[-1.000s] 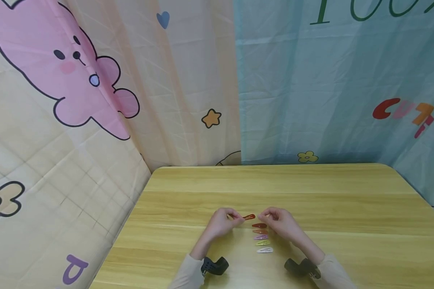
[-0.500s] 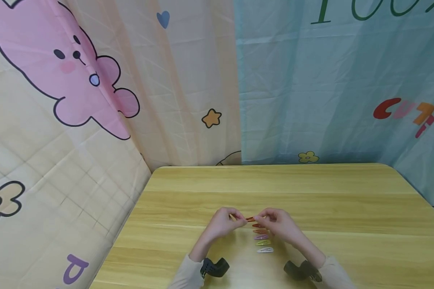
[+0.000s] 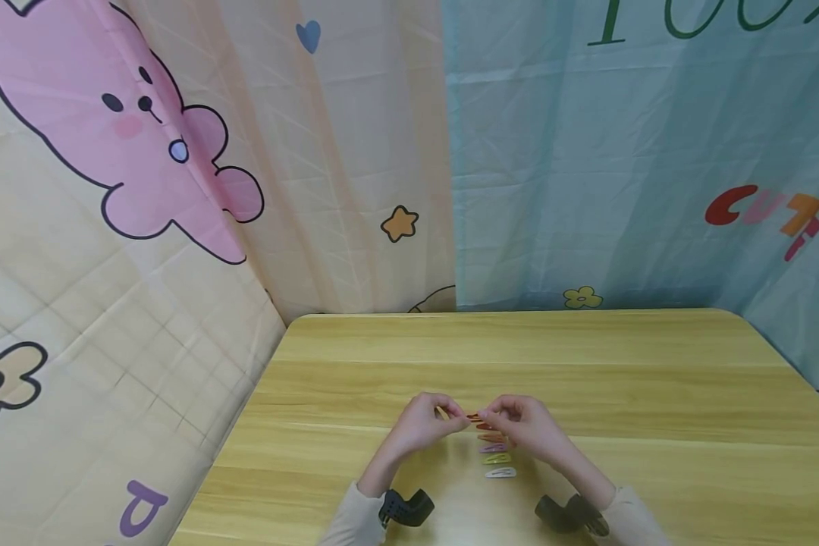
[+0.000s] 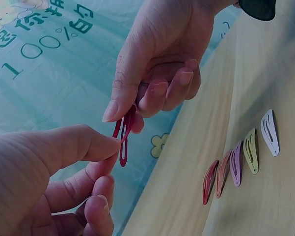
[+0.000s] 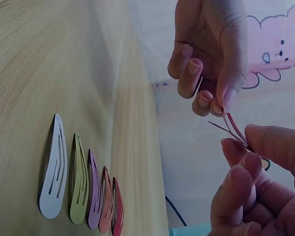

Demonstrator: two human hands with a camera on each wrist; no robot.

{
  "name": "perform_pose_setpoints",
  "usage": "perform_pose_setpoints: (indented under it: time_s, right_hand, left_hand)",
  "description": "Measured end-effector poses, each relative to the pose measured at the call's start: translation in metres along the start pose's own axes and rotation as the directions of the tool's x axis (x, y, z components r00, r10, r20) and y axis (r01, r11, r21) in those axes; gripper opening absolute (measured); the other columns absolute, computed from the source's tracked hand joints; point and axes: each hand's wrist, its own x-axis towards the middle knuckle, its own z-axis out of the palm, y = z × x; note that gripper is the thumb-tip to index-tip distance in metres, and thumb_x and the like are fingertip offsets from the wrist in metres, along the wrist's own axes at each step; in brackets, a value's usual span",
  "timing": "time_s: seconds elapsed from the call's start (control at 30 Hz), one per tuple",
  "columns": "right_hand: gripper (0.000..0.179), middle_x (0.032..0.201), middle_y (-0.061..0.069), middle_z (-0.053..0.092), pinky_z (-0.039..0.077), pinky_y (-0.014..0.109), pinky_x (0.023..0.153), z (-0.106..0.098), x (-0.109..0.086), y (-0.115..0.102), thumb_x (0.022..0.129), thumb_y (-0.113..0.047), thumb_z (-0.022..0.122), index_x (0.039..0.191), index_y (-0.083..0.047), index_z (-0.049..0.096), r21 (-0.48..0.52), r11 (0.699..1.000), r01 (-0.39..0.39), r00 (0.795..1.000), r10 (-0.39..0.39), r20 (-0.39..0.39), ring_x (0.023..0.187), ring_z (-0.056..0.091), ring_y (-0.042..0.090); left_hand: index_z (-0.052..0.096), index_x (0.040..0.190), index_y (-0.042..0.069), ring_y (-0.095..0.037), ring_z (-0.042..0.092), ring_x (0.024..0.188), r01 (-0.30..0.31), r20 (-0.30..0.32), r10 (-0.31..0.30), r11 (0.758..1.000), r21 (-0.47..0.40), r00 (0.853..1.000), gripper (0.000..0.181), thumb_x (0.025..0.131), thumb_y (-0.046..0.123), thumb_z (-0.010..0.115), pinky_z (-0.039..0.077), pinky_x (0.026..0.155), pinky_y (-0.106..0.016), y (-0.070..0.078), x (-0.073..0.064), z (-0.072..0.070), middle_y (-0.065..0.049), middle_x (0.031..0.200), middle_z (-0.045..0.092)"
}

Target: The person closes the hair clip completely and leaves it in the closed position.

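Observation:
A dark red snap hair clip [image 4: 124,157] is held up above the table between both hands. My left hand [image 3: 426,419] pinches one end between thumb and forefinger. My right hand [image 3: 527,422] pinches the other end in the same way, and the fingertips cover much of the clip. In the right wrist view, the clip's thin middle tongue [image 5: 217,126] stands away from its frame, so the clip is sprung open. Below the hands lies a column of similar clips: red [image 5: 118,206], orange [image 5: 106,201], purple [image 5: 94,191], yellow-green [image 5: 78,182] and white [image 5: 52,172].
The wooden table [image 3: 355,349] reaches back to a printed curtain [image 3: 573,152]. Another patterned cloth [image 3: 177,318] hangs along the left side. Dark wrist cameras, left [image 3: 407,507] and right [image 3: 565,513], jut inward near the table's front.
My right hand has moved left and taken the free end of the dark red hair clip. My left hand has shifted slightly right with it. The column of clips has stayed put.

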Motion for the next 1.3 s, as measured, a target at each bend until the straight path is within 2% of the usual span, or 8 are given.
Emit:
perform_pose_setpoints:
  time_s: [0.13,0.37,0.67,0.93,1.07,1.17,1.3]
  right_hand:
    - [0.032,0.061,0.009,0.053,0.041,0.025,0.045,0.0003,0.0005,0.0017,0.091,-0.030,0.065,0.091,0.001,0.066,-0.005,1.000,0.003,1.000,-0.003,-0.004,0.048,0.047,0.019]
    - [0.033,0.060,0.015,0.053,0.040,0.024,0.045,0.0009,0.0011,0.0030,0.091,-0.032,0.064,0.089,0.000,0.066,-0.021,1.000,0.005,1.000,-0.005,-0.013,0.047,0.048,0.023]
    - [0.032,0.061,0.017,0.055,0.039,0.025,0.045,0.0009,0.0008,0.0011,0.092,-0.032,0.064,0.087,-0.001,0.066,-0.048,0.998,0.029,0.999,-0.031,-0.039,0.047,0.051,0.031]
    - [0.029,0.064,0.016,0.056,0.042,0.028,0.045,0.0009,0.0002,-0.0007,0.092,-0.032,0.064,0.087,-0.003,0.065,-0.018,0.999,0.029,0.998,-0.029,-0.056,0.046,0.048,0.017]
    - [0.029,0.068,0.014,0.056,0.045,0.032,0.048,0.0008,-0.0008,-0.0034,0.092,-0.032,0.064,0.087,-0.004,0.065,0.024,1.000,0.000,0.999,0.001,-0.054,0.049,0.046,0.014]
    - [0.032,0.073,0.013,0.058,0.046,0.034,0.050,0.0003,-0.0016,-0.0050,0.092,-0.032,0.064,0.090,0.000,0.064,0.054,0.998,-0.020,0.999,0.023,-0.045,0.050,0.046,0.013]
    - [0.034,0.070,0.009,0.055,0.046,0.032,0.052,-0.0005,-0.0022,-0.0062,0.092,-0.031,0.064,0.093,0.003,0.063,0.093,0.995,-0.043,0.998,0.046,-0.037,0.049,0.044,0.013]
  left_hand:
    - [0.069,0.078,0.015,-0.006,0.040,0.046,0.001,0.002,-0.001,1.000,-0.013,1.000,0.011,0.084,0.024,0.073,0.032,0.042,-0.022,0.0009,-0.0008,0.0002,0.008,0.074,0.061]
    - [0.069,0.078,0.015,-0.006,0.039,0.047,-0.008,-0.004,0.008,1.000,-0.022,1.000,0.012,0.084,0.025,0.073,0.032,0.042,-0.022,0.0015,-0.0014,-0.0007,0.008,0.075,0.060]
    - [0.069,0.079,0.013,-0.005,0.037,0.046,-0.050,-0.011,0.050,0.999,-0.020,0.999,0.015,0.084,0.026,0.074,0.031,0.042,-0.021,0.0023,-0.0024,-0.0048,0.008,0.072,0.060]
    - [0.068,0.082,0.013,-0.007,0.041,0.051,-0.052,-0.012,0.052,0.998,-0.033,0.999,0.021,0.087,0.033,0.070,0.034,0.046,-0.022,0.0001,-0.0015,-0.0068,0.007,0.075,0.060]
    - [0.069,0.091,0.011,-0.010,0.050,0.057,-0.062,0.019,0.063,0.997,-0.045,0.998,0.024,0.090,0.035,0.066,0.042,0.050,-0.025,-0.0008,-0.0013,-0.0077,0.006,0.084,0.062]
    - [0.070,0.097,0.009,-0.014,0.056,0.063,-0.058,0.052,0.061,0.996,-0.072,0.997,0.027,0.092,0.035,0.062,0.048,0.057,-0.033,-0.0003,-0.0013,-0.0084,0.004,0.091,0.065]
    - [0.071,0.101,0.005,-0.015,0.057,0.065,-0.040,0.100,0.050,0.993,-0.107,0.994,0.030,0.095,0.032,0.058,0.048,0.061,-0.036,0.0006,-0.0010,-0.0087,-0.003,0.095,0.067]
